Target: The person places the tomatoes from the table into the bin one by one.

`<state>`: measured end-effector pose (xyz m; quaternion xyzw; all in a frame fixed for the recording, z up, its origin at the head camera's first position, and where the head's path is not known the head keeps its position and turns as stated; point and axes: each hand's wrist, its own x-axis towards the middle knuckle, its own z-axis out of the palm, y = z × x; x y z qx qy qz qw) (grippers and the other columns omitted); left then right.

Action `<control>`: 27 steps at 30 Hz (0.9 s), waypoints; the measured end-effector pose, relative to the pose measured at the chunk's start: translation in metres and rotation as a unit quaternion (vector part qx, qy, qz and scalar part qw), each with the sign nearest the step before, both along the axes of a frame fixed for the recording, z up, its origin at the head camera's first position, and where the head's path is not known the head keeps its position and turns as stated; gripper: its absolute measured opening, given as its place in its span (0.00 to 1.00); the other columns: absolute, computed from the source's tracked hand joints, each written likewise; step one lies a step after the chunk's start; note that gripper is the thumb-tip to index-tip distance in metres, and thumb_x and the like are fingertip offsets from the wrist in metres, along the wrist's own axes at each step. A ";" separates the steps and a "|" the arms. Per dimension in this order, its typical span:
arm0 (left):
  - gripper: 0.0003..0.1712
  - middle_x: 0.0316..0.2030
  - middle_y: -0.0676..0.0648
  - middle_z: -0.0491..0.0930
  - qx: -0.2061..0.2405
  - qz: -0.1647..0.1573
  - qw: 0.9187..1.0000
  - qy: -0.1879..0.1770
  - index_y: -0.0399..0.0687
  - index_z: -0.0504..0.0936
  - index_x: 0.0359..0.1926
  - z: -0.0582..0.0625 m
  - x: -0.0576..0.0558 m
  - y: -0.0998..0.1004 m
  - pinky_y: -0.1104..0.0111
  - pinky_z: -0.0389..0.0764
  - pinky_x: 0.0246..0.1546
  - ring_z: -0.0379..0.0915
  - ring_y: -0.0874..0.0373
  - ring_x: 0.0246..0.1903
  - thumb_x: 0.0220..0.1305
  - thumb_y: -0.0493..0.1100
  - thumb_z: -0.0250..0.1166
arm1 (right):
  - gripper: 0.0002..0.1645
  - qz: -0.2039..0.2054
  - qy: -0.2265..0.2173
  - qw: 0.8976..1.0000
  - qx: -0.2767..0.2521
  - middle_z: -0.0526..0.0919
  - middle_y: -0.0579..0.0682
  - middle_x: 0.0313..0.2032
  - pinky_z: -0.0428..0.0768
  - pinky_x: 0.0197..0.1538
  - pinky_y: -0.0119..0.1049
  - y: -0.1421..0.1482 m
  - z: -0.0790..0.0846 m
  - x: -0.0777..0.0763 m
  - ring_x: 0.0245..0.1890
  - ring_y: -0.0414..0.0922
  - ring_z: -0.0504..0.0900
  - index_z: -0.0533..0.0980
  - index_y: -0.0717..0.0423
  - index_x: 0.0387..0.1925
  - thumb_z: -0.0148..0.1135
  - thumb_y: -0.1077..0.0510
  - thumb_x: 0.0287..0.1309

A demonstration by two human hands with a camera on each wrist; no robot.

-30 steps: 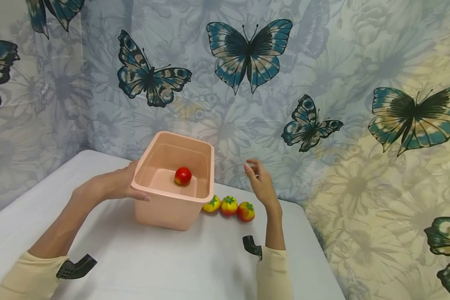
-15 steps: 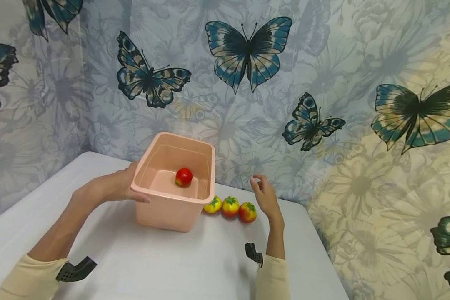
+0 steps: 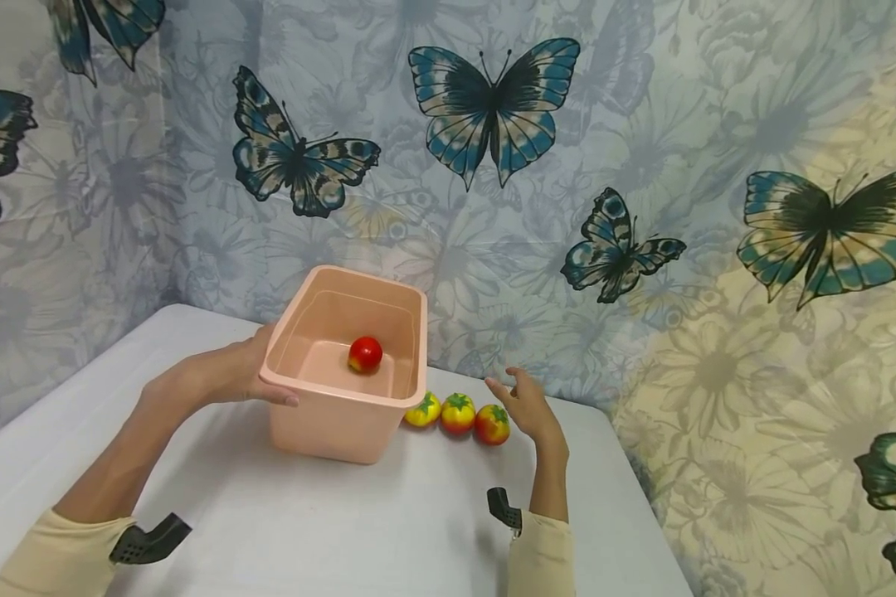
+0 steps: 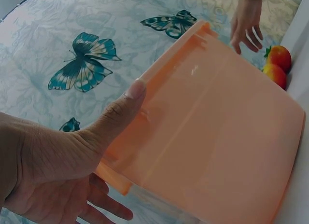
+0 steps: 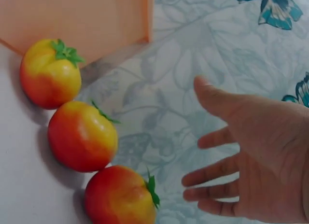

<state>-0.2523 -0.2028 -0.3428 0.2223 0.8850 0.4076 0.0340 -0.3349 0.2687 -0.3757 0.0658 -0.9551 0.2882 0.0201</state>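
Note:
My left hand (image 3: 231,369) grips the left end of a peach plastic tub (image 3: 328,423), the thumb on its outer wall at the rim in the left wrist view. Inside the tub lies one shiny red tomato (image 3: 365,355) with a yellowish underside. To the tub's right, three red-and-yellow tomatoes with green leafy tops sit in a row: a left one (image 3: 421,410), partly behind the tub, a middle one (image 3: 458,414) and a right one (image 3: 492,424). Just right of this row is my right hand (image 3: 532,410), empty, fingers spread and apart from the tomatoes.
A white table (image 3: 388,522) carries everything. Close behind it hangs a butterfly-printed cloth (image 3: 493,249), which also runs along the left and right sides. Black wrist devices, such as the one on the left sleeve (image 3: 149,541), stick out above the table.
My right hand has come down from above the table's back edge to beside the right tomato, its fingers spreading. The left hand and the tub stay in place.

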 end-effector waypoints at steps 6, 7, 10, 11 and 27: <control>0.76 0.74 0.31 0.59 0.007 -0.006 1.000 -0.003 0.36 0.34 0.81 0.000 -0.002 0.000 0.45 0.81 0.64 0.72 0.40 0.66 0.54 0.57 0.81 | 0.55 -0.004 -0.086 0.995 0.049 0.67 0.69 0.75 0.70 0.72 0.68 0.003 -0.010 0.000 0.72 0.68 0.70 0.58 0.63 0.78 0.56 0.28 0.69; 0.75 0.74 0.31 0.59 0.009 -0.008 1.000 -0.003 0.36 0.34 0.81 0.000 -0.002 0.000 0.45 0.82 0.64 0.72 0.40 0.66 0.54 0.56 0.81 | 0.55 -0.004 -0.099 0.993 0.063 0.67 0.69 0.75 0.69 0.73 0.68 0.003 -0.012 0.000 0.73 0.68 0.69 0.58 0.64 0.78 0.57 0.27 0.68; 0.75 0.74 0.31 0.60 0.002 -0.004 1.000 -0.004 0.35 0.34 0.81 0.000 -0.001 0.000 0.45 0.82 0.63 0.73 0.41 0.66 0.54 0.57 0.81 | 0.57 -0.004 -0.136 0.986 0.094 0.67 0.69 0.74 0.67 0.75 0.68 0.004 -0.017 0.001 0.75 0.67 0.67 0.60 0.66 0.77 0.59 0.27 0.66; 0.75 0.73 0.31 0.61 -0.003 -0.001 1.000 -0.004 0.34 0.35 0.81 0.000 -0.001 0.000 0.45 0.81 0.63 0.73 0.40 0.66 0.54 0.58 0.81 | 0.57 -0.006 -0.146 0.984 0.101 0.68 0.69 0.74 0.67 0.75 0.68 0.004 -0.018 0.001 0.74 0.67 0.68 0.60 0.66 0.76 0.60 0.27 0.65; 0.77 0.75 0.30 0.58 -0.003 0.016 0.999 -0.032 0.37 0.32 0.81 0.000 0.002 0.000 0.42 0.82 0.62 0.70 0.35 0.68 0.54 0.61 0.79 | 0.59 -0.045 -0.158 0.982 0.097 0.71 0.69 0.72 0.70 0.73 0.65 0.007 -0.035 -0.003 0.71 0.67 0.72 0.60 0.67 0.75 0.68 0.30 0.61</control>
